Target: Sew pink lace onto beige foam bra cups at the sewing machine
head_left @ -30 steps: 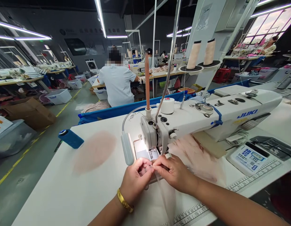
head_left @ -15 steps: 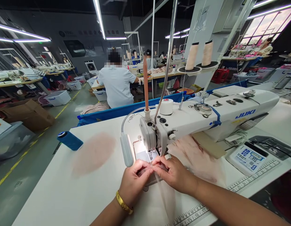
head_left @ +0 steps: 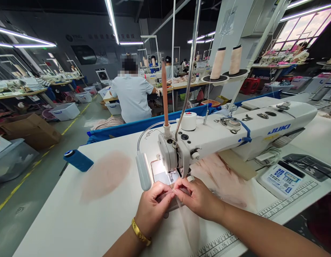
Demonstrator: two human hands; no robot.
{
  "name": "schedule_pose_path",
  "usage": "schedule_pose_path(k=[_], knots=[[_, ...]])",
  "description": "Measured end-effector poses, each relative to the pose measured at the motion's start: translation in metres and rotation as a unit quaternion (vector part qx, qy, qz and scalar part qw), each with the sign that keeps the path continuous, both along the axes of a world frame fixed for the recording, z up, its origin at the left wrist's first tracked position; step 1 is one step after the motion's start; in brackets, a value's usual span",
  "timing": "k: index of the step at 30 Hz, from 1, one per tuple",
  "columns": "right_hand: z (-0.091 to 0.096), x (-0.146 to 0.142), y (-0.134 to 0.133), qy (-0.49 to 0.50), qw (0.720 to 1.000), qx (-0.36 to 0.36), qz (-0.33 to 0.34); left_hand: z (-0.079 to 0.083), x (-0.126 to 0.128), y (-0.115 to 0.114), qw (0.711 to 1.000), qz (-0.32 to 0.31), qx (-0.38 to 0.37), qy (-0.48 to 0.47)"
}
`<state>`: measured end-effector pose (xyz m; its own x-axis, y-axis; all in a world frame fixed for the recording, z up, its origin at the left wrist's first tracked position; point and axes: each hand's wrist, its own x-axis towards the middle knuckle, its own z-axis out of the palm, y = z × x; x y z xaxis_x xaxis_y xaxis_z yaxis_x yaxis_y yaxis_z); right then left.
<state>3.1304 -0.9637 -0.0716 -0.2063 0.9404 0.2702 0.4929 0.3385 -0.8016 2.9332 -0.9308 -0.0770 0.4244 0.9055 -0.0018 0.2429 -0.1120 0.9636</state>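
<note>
My left hand (head_left: 154,201) and my right hand (head_left: 197,198) meet fingertip to fingertip just in front of the needle area of a white sewing machine (head_left: 224,134). Both pinch the edge of a sheer, pale pink fabric (head_left: 191,228), which hangs down from the fingers over the table edge side. The pinched edge itself is mostly covered by my fingertips. A lit grey lamp (head_left: 143,171) shines on the metal needle plate (head_left: 161,178) beside my left hand. More sheer pink fabric (head_left: 221,175) lies bunched to the right, under the machine arm.
A sheer pink piece (head_left: 106,175) lies flat on the white table (head_left: 61,210), near a blue thread spool (head_left: 78,160). A control box (head_left: 281,180) and a printed ruler (head_left: 285,205) are at right. Beyond a blue cloth trough (head_left: 114,133) sits a person (head_left: 132,94).
Both hands stay almost in place, still pinching the fabric edge. The view has shifted very slightly; nothing else has visibly moved near the machine.
</note>
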Motion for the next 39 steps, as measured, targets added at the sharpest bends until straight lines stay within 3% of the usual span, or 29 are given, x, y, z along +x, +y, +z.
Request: schedule_pose_path(k=[8,13,18,26,35,39], knots=[[0.004,0.001,-0.001,0.012,1.0,0.012,0.005,0.008,0.002,0.0,0.999,-0.018,-0.035,0.012],[0.005,0.0,-0.001,0.024,1.0,0.005,0.005,0.011,0.007,0.001,0.999,0.006,0.052,-0.002],[0.006,-0.001,-0.002,0.032,0.999,0.003,0.01,0.008,0.007,-0.001,1.0,0.005,-0.017,0.002],[0.007,0.001,-0.002,0.033,0.999,0.019,0.016,0.004,0.006,-0.001,0.997,0.006,-0.069,0.015],[0.006,0.001,-0.002,0.006,1.0,0.006,0.011,0.006,0.004,0.0,0.999,-0.003,-0.039,-0.009],[0.005,-0.001,-0.002,0.017,1.0,0.011,0.008,0.005,0.005,-0.001,0.998,0.001,-0.06,-0.011]])
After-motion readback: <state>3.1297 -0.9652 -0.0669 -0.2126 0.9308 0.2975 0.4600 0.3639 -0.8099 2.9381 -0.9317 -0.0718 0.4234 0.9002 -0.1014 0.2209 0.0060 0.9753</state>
